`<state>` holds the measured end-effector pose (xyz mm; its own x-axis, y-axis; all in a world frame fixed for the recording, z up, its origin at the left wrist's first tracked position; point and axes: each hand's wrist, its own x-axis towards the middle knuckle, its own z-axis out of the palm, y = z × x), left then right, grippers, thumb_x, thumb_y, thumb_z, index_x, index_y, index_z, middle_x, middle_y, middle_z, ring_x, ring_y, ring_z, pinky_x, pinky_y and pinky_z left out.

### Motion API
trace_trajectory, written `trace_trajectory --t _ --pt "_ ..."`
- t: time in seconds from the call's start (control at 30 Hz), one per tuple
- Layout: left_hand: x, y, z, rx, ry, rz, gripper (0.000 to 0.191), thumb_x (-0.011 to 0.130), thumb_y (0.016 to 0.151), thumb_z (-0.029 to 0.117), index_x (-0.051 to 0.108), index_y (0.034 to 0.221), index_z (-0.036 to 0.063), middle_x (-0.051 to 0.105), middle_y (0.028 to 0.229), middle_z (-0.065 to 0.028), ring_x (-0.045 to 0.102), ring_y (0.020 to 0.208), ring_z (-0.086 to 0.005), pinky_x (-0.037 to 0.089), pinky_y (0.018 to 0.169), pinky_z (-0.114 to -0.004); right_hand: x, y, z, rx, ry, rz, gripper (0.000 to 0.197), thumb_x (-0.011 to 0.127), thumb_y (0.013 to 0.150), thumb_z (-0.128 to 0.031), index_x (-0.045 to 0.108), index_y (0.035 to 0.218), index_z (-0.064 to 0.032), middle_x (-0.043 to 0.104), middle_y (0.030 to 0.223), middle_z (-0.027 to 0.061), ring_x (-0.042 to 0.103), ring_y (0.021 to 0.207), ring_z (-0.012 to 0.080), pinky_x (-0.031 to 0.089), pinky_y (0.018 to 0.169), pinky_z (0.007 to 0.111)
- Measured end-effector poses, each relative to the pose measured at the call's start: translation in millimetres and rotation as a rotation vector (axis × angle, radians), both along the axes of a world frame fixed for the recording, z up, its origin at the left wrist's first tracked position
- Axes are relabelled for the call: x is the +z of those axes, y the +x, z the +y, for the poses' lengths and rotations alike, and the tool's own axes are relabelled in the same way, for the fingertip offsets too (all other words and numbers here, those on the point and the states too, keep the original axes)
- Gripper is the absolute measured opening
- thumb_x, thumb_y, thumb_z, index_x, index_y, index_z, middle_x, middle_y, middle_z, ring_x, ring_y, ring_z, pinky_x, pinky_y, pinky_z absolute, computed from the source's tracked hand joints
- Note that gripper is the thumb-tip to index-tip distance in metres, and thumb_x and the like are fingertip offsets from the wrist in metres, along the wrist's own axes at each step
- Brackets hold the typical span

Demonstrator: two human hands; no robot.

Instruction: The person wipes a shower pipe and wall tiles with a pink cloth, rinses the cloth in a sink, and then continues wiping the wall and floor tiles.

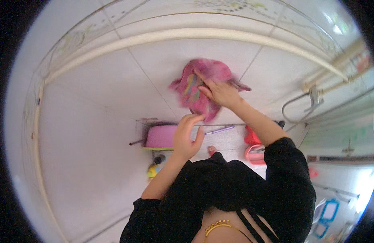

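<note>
A crumpled pink cloth (205, 68) with a multicoloured patch is spread against the white wall tiles, slightly blurred. My right hand (220, 91) lies on its right part with the fingers extended and the palm towards the wall. Below and to the left, my left hand (188, 136) is raised with fingers curved and thumb apart. Its fingertips are close to the cloth's lower edge; whether they touch it I cannot tell. Nothing shows in the left hand.
A cream pipe (205, 32) runs along the wall above the cloth. A hose and tap fitting (315, 98) are at the right. Below are a pink basin (161, 136), a purple stick (219, 130), a red container (251, 136) and a pink bucket (255, 155). A glass shelf (348, 158) stands at the right.
</note>
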<state>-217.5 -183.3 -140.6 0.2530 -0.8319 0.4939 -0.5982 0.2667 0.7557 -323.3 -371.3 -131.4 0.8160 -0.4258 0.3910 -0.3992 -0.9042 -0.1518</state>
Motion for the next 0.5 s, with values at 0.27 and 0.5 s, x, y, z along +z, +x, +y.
trace_trajectory --t 0.27,0.5 --pt "-48.8 -63.9 -86.7 0.384 -0.128 0.006 0.058 0.053 0.078 0.009 0.030 0.129 -0.0060 0.026 0.135 -0.0264 0.027 0.124 -0.0439 0.023 0.103 -0.048 0.1 2.2 -34.3 0.329 0.375 0.257 0.028 0.049 0.086 -0.023 0.055 0.109 -0.0081 0.058 0.104 0.0147 0.056 0.096 0.0295 0.044 0.083 0.040" --pt "-77.1 -83.5 -124.3 0.522 -0.123 0.271 0.070 0.039 0.091 0.029 0.002 0.138 -0.0078 -0.010 0.144 -0.0273 -0.003 0.134 -0.0414 0.008 0.108 -0.049 -23.4 42.2 -18.0 0.450 -0.120 0.361 0.030 0.049 0.086 -0.024 0.053 0.112 -0.0079 0.057 0.107 0.0147 0.054 0.099 0.0295 0.042 0.086 0.040"
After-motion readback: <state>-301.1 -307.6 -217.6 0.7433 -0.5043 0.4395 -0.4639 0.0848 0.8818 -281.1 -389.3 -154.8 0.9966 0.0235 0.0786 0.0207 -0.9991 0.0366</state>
